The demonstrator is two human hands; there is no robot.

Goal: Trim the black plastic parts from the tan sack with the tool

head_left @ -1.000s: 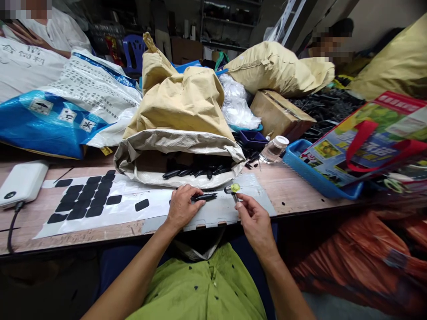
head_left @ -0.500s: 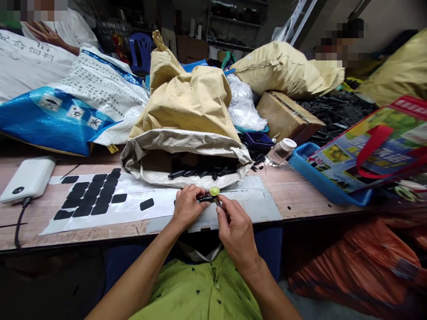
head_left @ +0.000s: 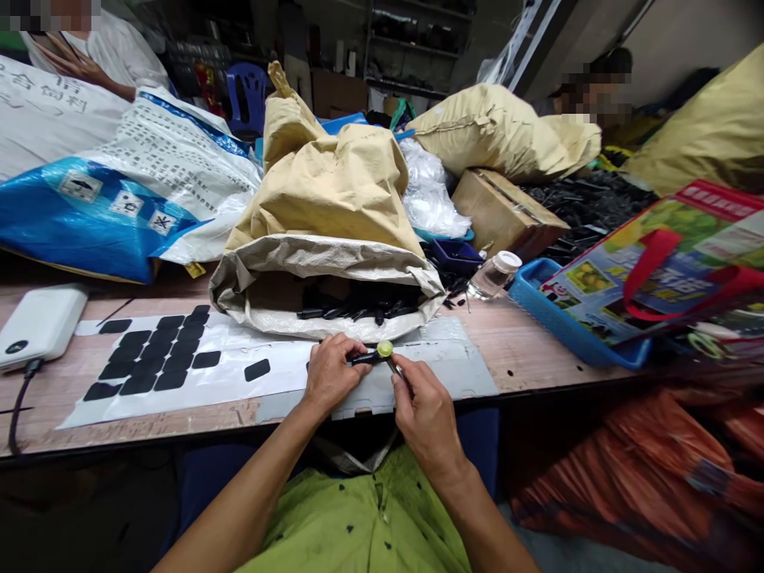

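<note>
My left hand is closed on a slim black plastic piece, held low over a grey board. Pinched in my right hand is a thin metallic tool. A round yellow-green head shows at the tool's upper end, close to the tip of the black piece; whether they touch I cannot tell. Just beyond my hands lies an open sack with several black pieces in its mouth. To the left, a white sheet carries several black rounded squares.
A white power bank with a cable stands at the left. Rightward are a clear jar, a blue basket with a printed bag, and a cardboard box. Two people sit across the table.
The yellow-green head has tilted to face me more, and the black piece shows more between my hands. Both hands stay in nearly the same place; the view has shifted slightly.
</note>
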